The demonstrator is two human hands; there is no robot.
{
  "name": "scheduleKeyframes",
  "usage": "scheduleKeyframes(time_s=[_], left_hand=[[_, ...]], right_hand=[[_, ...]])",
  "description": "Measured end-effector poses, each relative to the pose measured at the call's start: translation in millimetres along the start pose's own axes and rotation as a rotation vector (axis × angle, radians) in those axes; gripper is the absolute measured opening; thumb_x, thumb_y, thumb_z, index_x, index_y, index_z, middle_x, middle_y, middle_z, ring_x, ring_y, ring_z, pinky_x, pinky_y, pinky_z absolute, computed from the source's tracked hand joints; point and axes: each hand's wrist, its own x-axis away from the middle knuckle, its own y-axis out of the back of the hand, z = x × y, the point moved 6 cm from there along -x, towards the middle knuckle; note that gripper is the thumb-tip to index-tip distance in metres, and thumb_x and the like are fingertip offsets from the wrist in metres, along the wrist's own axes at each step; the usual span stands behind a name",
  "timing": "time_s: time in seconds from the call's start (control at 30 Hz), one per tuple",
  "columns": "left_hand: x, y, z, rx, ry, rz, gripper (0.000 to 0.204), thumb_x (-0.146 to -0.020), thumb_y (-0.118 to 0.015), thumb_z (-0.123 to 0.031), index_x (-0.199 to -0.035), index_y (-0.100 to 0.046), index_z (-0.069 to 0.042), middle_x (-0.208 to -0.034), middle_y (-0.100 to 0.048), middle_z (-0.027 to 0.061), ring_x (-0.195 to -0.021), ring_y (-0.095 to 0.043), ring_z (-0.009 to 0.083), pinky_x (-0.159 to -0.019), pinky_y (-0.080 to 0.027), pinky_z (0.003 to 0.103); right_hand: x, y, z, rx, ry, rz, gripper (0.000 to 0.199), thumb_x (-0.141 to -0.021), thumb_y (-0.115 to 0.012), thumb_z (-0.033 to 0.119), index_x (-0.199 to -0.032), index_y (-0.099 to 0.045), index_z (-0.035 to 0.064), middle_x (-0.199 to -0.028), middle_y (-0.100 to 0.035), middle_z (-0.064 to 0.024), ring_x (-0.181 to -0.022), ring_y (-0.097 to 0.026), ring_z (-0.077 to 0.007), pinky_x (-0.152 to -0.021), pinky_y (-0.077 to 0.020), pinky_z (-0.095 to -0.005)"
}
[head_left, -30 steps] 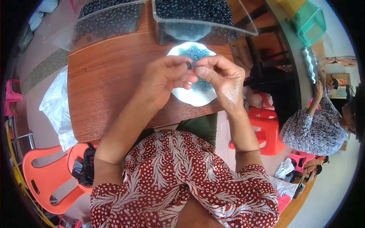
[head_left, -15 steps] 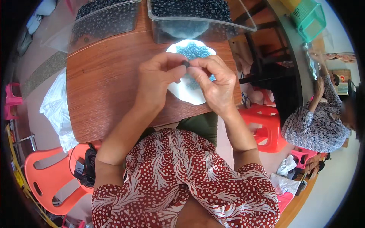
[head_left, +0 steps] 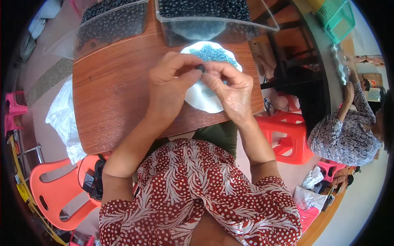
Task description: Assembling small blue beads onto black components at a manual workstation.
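Observation:
Over the table, my left hand (head_left: 169, 84) pinches a small round black part (head_left: 200, 67) between thumb and fingertips. My right hand (head_left: 233, 90) is also closed, its thumb and forefinger pressed together right beside that part. Whatever lies between the right fingertips is too small to make out. Beneath the hands stands a white scalloped plate (head_left: 203, 103), partly hidden by them. A heap of tiny clear bluish pieces (head_left: 209, 52) covers its far part.
Two clear plastic bins of small black ring-shaped parts, a left bin (head_left: 113, 30) and a right bin (head_left: 205, 11), stand at the wooden table's (head_left: 111, 94) far side. An orange chair (head_left: 53, 197) is at left, a red stool (head_left: 289, 139) at right. Another person (head_left: 344, 139) works at far right.
My hands stay together around the black part, with only slight finger shifts. The view has moved slightly. The other person's arms at far right have shifted a little.

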Motion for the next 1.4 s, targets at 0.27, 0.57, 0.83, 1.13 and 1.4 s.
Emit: scheduleKeyframes(time_s=[0.27,0.57,0.83,1.13,1.4], left_hand=[[-2,-5,1,-0.085,-0.014,0.060,0.017,-0.074,-0.063,0.000,-0.090,-0.063,0.000,-0.086,-0.058,0.0026,-0.080,-0.055,0.0106,-0.071,-0.043,0.021],[-6,-2,38,0.360,0.345,-0.056,0.015,-0.084,-0.055,-0.005,-0.097,-0.056,0.001,-0.089,-0.061,0.0090,-0.078,-0.058,0.0152,-0.067,-0.046,0.027],[8,-29,81,1.085,0.590,0.032,0.019,-0.086,-0.052,-0.012,-0.100,-0.055,0.001,-0.096,-0.060,0.0106,-0.088,-0.056,0.0193,-0.077,-0.046,0.035],[10,-34,71,1.142,0.612,0.032,0.019,-0.085,-0.055,-0.009,-0.101,-0.054,0.002,-0.090,-0.057,0.0097,-0.076,-0.054,0.0160,-0.072,-0.045,0.029],[15,-37,68,1.071,0.609,0.066,0.019,-0.084,-0.056,-0.005,-0.100,-0.056,0.004,-0.087,-0.057,0.0092,-0.071,-0.053,0.0154,-0.065,-0.044,0.027]], right_hand=[[2,3,-5,0.063,0.015,-0.018,0.012,-0.074,-0.063,-0.006,-0.085,-0.065,-0.0022,-0.073,-0.053,0.0027,-0.068,-0.046,-0.0039,-0.062,-0.0384,-0.0176],[3,10,-13,0.118,0.003,-0.050,0.009,-0.072,-0.065,-0.005,-0.081,-0.063,-0.0025,-0.070,-0.052,0.0019,-0.066,-0.046,-0.0041,-0.059,-0.0383,-0.0183],[7,-15,29,0.769,0.558,0.064,0.017,-0.064,-0.066,-0.004,-0.079,-0.059,0.0007,-0.068,-0.055,-0.0090,-0.057,-0.050,-0.0231,-0.052,-0.0386,-0.0327],[0,10,28,0.364,0.398,-0.064,0.009,-0.066,-0.068,-0.002,-0.072,-0.062,0.0004,-0.072,-0.059,-0.0039,-0.067,-0.054,-0.0127,-0.060,-0.0427,-0.0238],[-7,8,30,0.406,0.333,-0.007,0.011,-0.068,-0.070,0.001,-0.075,-0.062,-0.0004,-0.073,-0.059,-0.0033,-0.067,-0.053,-0.0105,-0.061,-0.0425,-0.0226]])
